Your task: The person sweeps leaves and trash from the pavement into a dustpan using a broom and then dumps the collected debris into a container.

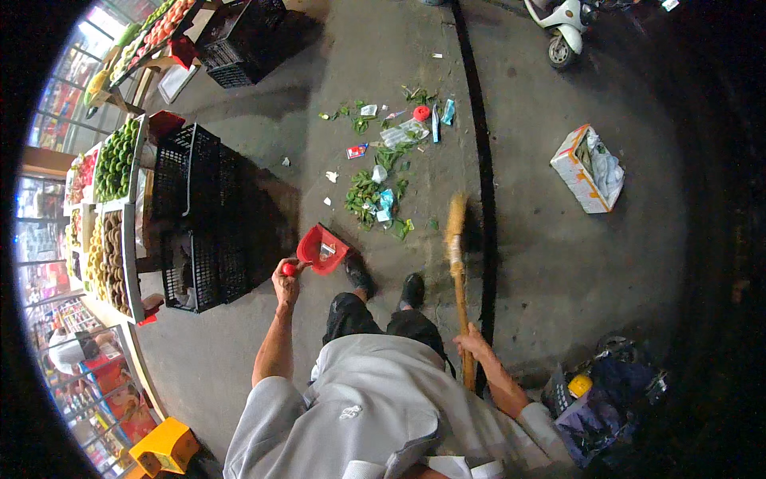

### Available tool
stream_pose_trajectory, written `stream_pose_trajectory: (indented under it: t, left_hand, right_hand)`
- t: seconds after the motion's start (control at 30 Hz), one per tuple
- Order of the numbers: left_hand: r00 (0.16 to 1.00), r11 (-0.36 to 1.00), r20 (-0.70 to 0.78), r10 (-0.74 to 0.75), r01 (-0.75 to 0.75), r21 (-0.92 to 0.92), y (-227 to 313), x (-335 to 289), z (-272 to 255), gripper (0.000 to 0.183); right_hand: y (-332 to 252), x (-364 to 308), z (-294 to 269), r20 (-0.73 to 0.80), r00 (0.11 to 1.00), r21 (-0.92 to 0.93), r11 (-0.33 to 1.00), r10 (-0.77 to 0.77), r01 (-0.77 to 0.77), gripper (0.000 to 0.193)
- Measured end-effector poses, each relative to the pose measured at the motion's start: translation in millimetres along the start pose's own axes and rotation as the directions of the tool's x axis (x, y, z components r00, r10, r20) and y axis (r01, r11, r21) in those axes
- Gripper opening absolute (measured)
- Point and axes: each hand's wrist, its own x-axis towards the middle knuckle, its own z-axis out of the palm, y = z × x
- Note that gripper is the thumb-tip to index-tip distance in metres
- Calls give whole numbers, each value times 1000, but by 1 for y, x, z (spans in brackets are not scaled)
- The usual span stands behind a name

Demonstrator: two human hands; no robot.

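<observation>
My left hand (pixel 286 284) is closed round the handle of a red dustpan (pixel 310 241), which is held out by my left shoe. A small pale scrap shows in the pan. In my right hand (pixel 474 342) is the wooden handle of a straw broom (pixel 456 239), its yellowish bristles pointing away from me, right of my feet. Ahead of my shoes lies a scattered heap of green leaves (pixel 364 195) on the grey floor. Mixed among it are a clear plastic bag (pixel 404 133), a red round piece (pixel 421 112), blue wrappers (pixel 448 112) and several white scraps.
Black plastic crates (pixel 186 169) stand at left beside fruit stalls (pixel 118 160). A white foam box (pixel 586 169) sits right of a dark floor groove (pixel 481 160). A scooter (pixel 563 32) stands far right; a dark vehicle with bags (pixel 606 407) is near right.
</observation>
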Motion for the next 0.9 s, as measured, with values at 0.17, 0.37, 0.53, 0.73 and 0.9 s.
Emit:
stream_pose_trajectory:
  t: [0.17, 0.37, 0.53, 0.73, 0.9]
  left_hand:
    - [998, 999, -60, -17, 14, -47, -68, 31, -9, 15]
    - [988, 993, -121, -100, 92, -68, -91, 43, -23, 29]
    - [971, 984, -163, -177, 174, -32, -101, 26, -34, 25]
    - [938, 965, -227, -261, 244, -99, -100, 14, -22, 24]
    - [894, 959, -347, -282, 256, -121, -104, 17, 5, 23]
  right_hand:
    - [-54, -51, 23, 129, 988, -212, 971, -81, 108, 70]
    - [-123, -74, 91, 37, 979, -466, 863, -202, 195, 86]
    - [-248, -14, 145, 157, 863, -581, 661, -480, 474, 83]
    - [-461, 70, 251, 457, 797, -422, 693, -394, 584, 88]
    - [-549, 160, 317, 439, 734, -768, 207, -518, 606, 69]
